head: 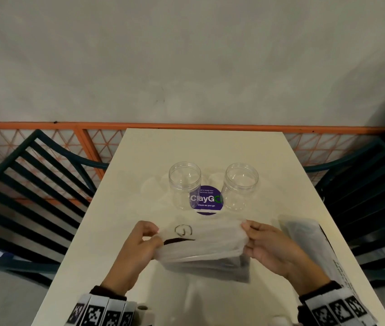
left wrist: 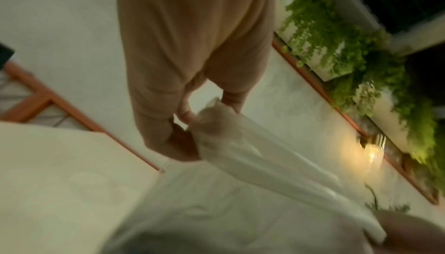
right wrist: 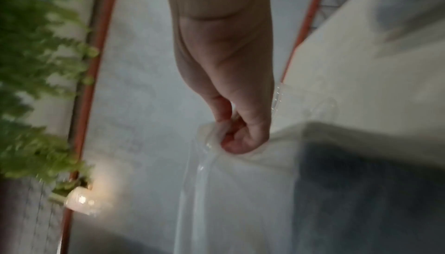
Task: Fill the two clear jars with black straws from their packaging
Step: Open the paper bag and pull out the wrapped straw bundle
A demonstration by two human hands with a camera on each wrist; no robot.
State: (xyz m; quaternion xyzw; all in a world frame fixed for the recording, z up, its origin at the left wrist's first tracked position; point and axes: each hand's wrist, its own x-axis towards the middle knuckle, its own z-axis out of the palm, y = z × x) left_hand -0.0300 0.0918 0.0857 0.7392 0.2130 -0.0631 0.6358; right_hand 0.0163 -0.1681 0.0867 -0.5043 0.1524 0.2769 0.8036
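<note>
Two clear empty jars stand upright on the cream table: the left jar (head: 184,184) and the right jar (head: 241,185). In front of them I hold a translucent plastic bag (head: 201,247) of black straws (head: 243,262) above the table. My left hand (head: 149,236) pinches the bag's left top corner, and my right hand (head: 249,236) pinches the right corner, so the film is stretched between them. In the left wrist view the left hand (left wrist: 192,123) grips bunched film (left wrist: 253,159). The right hand (right wrist: 228,134) curls round clear plastic (right wrist: 199,172) in the right wrist view.
A purple round sticker (head: 206,201) lies on the table (head: 139,161) between the jars. Another plastic packet (head: 304,234) lies at the table's right edge. Dark slatted chairs (head: 27,184) flank both sides. An orange railing (head: 186,125) runs behind.
</note>
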